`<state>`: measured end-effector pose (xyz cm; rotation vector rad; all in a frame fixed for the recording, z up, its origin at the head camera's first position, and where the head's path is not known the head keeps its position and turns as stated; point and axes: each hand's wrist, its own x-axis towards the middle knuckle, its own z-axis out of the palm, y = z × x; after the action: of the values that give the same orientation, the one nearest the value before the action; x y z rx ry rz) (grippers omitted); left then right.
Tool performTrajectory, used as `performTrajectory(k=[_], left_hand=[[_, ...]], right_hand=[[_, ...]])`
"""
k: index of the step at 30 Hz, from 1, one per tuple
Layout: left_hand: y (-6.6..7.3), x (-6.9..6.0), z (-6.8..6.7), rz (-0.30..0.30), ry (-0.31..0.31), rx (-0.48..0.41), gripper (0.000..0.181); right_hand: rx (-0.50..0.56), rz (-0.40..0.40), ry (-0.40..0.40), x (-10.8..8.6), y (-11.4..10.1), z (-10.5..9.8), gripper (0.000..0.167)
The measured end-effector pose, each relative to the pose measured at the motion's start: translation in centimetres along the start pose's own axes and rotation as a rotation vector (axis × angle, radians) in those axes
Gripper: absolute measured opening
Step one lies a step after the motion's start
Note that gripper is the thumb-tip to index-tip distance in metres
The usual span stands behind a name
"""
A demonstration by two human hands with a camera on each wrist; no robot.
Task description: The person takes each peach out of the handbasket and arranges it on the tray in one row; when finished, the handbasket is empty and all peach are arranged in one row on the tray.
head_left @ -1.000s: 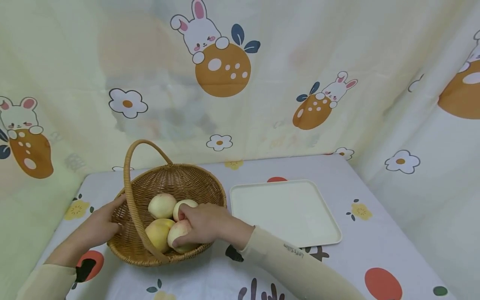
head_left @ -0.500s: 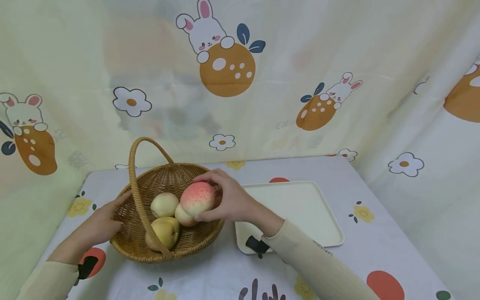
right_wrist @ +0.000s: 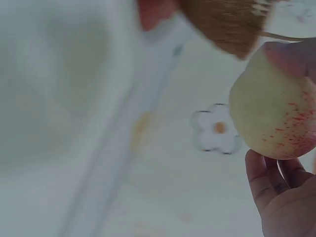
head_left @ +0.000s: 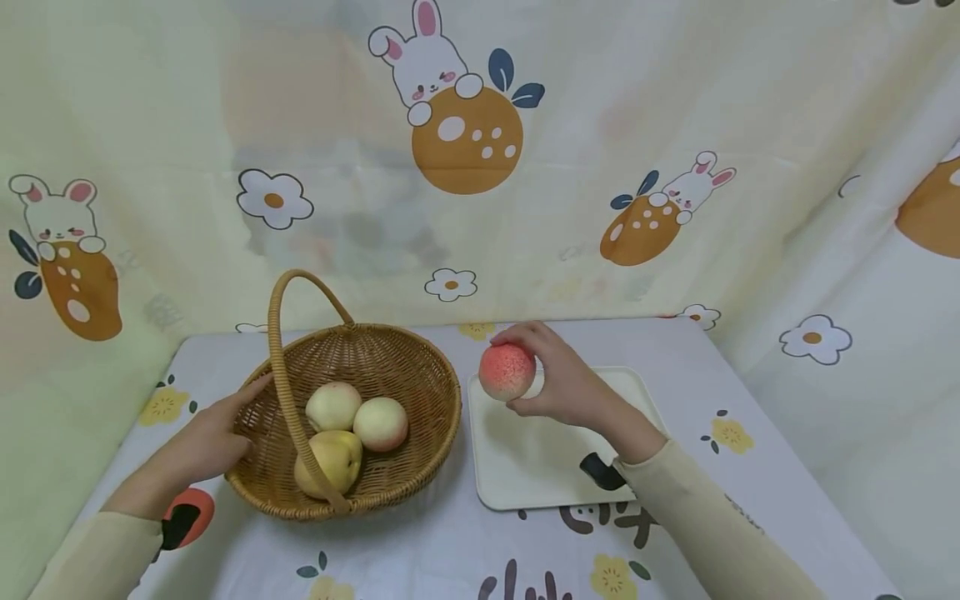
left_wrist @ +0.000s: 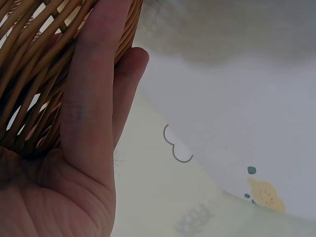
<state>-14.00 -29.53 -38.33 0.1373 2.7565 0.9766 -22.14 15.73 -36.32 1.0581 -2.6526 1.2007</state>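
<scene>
A wicker basket (head_left: 431, 367) with an arched handle stands on the left of the table. Two pale peaches (head_left: 382, 423) and a yellow fruit (head_left: 335, 462) lie in it. At its left rim my left hand (head_left: 202, 446) grips the wicker wall, which also shows in the left wrist view, where the hand (left_wrist: 89, 113) lies along the weave. My right hand (head_left: 566, 383) holds a pink and cream peach (head_left: 507, 372) between thumb and fingers, above the back left part of a white tray (head_left: 525, 475). In the right wrist view the peach (right_wrist: 276, 106) sits in the hand (right_wrist: 291, 202).
A patterned cloth (head_left: 420, 554) covers the table. Behind and at both sides hangs a curtain (head_left: 337, 242) printed with rabbits and flowers. In the right wrist view part of the basket (right_wrist: 227, 24) shows at the top.
My right hand has lifted a peach out of the basket and carried it right, over the tray. The left hand has stayed at the basket's rim. The view has shifted slightly.
</scene>
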Motion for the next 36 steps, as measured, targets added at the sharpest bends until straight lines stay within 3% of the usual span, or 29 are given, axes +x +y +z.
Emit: performTrajectory(k=[9,17,26,36], left_hand=[[0.1,-0.1,0.3,-0.012,-0.016,-0.035,0.101],[0.3,-0.2,0.3,-0.034,-0.022,-0.021,0.098],[0.5,-0.2,0.1,-0.029,-0.014,0.003,0.097],[0.3,-0.2,0.1,-0.021,0.003,-0.001,0.101]], right_hand=[[-0.142,0.133,-0.149,-1.4,4.3,3.8,0.078],[-0.237,0.099,-0.174,-1.7,5.4,5.3,0.079],[-0.097,0.13,-0.195,-2.1,5.0,4.8,0.078],[-0.054,0.156,-0.185,-0.8,3.5,4.0,0.078]])
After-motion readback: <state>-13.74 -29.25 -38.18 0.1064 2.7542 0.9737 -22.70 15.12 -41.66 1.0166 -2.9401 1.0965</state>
